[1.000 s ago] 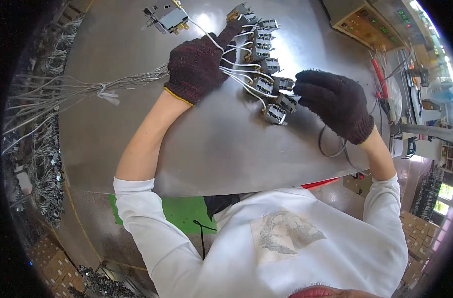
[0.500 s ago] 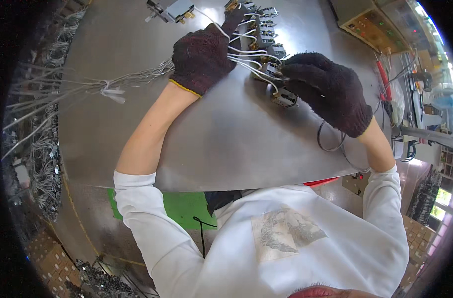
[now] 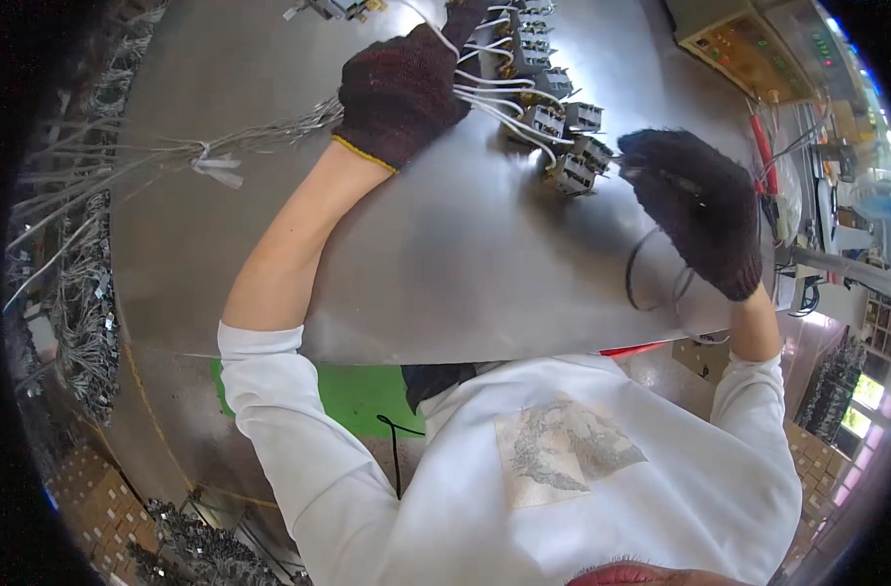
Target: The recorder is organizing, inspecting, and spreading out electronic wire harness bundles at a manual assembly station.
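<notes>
My left hand (image 3: 403, 98), in a dark knitted glove with a yellow cuff edge, is closed around a bundle of white wires (image 3: 318, 117). The wires fan out to its right, ending in a row of small metal-cased connectors (image 3: 545, 124) on the metal table. My right hand (image 3: 695, 200), gloved alike, is closed just right of the nearest connectors (image 3: 574, 171). A slim tool, mostly hidden by the fingers, points from it toward them; a grey cable (image 3: 633, 269) loops below that hand. At the top edge lies another metal connector piece (image 3: 338, 8), partly cut off.
A beige box with lit indicators (image 3: 753, 44) stands at the table's far right, red-handled pliers (image 3: 764, 156) beside it. Left of the table (image 3: 397, 293) hang many wire bundles (image 3: 84, 313); a white tie (image 3: 216, 166) binds my wires. Green matting (image 3: 348, 400) lies on the floor.
My right hand has drawn back to the right and slightly nearer, away from the connectors it was touching. The nearest connectors now sit a little farther right. My left hand keeps its grip.
</notes>
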The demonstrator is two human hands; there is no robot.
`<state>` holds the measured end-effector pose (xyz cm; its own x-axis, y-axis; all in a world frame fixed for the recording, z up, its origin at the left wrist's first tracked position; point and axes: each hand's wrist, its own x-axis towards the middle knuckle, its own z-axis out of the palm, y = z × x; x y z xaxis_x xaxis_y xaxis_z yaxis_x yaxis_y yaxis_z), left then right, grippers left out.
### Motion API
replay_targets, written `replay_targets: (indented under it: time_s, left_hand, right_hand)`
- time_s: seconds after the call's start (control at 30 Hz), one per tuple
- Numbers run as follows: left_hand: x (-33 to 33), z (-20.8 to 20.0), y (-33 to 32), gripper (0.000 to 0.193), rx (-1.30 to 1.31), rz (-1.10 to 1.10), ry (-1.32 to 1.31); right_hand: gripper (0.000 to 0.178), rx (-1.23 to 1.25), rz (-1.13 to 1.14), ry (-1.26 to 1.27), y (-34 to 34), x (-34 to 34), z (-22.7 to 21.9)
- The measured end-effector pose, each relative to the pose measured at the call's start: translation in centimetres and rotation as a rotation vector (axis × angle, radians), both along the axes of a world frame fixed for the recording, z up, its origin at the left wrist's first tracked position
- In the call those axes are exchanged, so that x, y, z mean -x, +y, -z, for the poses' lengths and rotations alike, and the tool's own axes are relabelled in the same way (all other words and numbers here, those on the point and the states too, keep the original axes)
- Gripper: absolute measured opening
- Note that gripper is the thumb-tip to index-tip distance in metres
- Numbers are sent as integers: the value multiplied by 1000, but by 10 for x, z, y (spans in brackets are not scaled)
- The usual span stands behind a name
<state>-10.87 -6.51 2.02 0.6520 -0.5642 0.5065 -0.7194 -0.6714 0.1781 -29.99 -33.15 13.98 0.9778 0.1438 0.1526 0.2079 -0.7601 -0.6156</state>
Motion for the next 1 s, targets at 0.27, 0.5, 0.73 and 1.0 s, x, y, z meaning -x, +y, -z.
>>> replay_targets:
  time_s: [0.27,0.5,0.73,1.0]
  left_hand:
    - [-4,-3,-2,73,35,48,-40]
    - [-3,-3,0,69,-26,1,0]
    - [-6,1,0,69,-1,8,-68]
    - [-5,-1,0,58,-59,-17,-31]
  right_hand:
    - [37,489,-177,-343,-21,2,27]
    - [36,565,-247,-291,-28,-7,18]
    - [33,81,-83,-139,-8,2,21]
    - [28,451,-290,-179,-11,-7,11]
